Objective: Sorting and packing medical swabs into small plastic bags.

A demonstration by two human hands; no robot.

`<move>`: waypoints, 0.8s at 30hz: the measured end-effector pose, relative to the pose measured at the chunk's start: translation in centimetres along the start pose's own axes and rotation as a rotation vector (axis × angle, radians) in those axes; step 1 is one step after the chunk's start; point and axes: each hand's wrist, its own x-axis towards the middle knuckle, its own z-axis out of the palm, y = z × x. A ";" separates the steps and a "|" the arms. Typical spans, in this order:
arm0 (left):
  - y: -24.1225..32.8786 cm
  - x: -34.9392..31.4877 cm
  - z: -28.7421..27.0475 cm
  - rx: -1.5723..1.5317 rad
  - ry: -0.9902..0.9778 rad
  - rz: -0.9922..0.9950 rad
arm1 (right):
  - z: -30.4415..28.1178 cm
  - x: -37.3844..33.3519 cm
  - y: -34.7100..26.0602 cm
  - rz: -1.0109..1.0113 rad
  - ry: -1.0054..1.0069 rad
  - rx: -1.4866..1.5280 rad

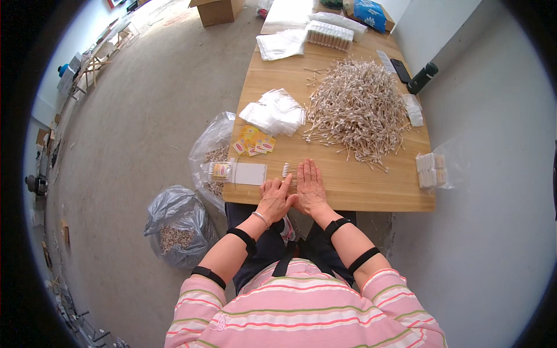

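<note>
A small row of cotton swabs [289,169] lies on the wooden table near its front edge. My right hand [311,187] rests flat along the row's right side, fingers stretched out and close together, partly covering it. From the left, my left hand [275,199] reaches in with the index finger extended onto the swabs' lower part; its other fingers bend a little, and it grips nothing. Left of the hands are a white card [250,174] and a clear bag packed with swabs [220,170]. Yellow printed cards [254,141] lie just beyond.
A big heap of loose swabs [360,107] covers the table's right middle. Clear small bags [274,111] lie left of it. Packed swabs [430,170] sit at the right edge, a dark bottle [422,78] and phone [400,71] farther back. A grey sack [180,223] stands on the floor.
</note>
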 end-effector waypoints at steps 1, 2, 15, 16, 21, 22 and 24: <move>-0.1 -0.1 0.0 0.003 0.007 0.011 | -0.1 0.0 -0.1 -0.001 -0.011 0.019; -0.1 0.0 0.0 0.002 0.005 0.014 | -0.2 0.0 0.0 0.002 -0.010 0.019; 0.2 0.3 0.0 0.029 -0.025 -0.010 | -0.3 0.0 0.1 -0.003 -0.011 -0.007; 0.1 0.3 0.0 0.017 -0.026 -0.007 | -0.3 0.0 0.0 0.002 -0.025 -0.011; 0.3 0.3 0.1 0.016 -0.001 -0.020 | -0.1 0.0 0.0 0.004 -0.015 -0.035; 0.4 0.4 0.0 0.021 0.018 -0.025 | 0.0 0.0 0.0 0.000 0.007 -0.019; 0.5 0.6 0.0 0.039 -0.005 -0.039 | 0.2 0.0 0.0 -0.002 0.025 -0.014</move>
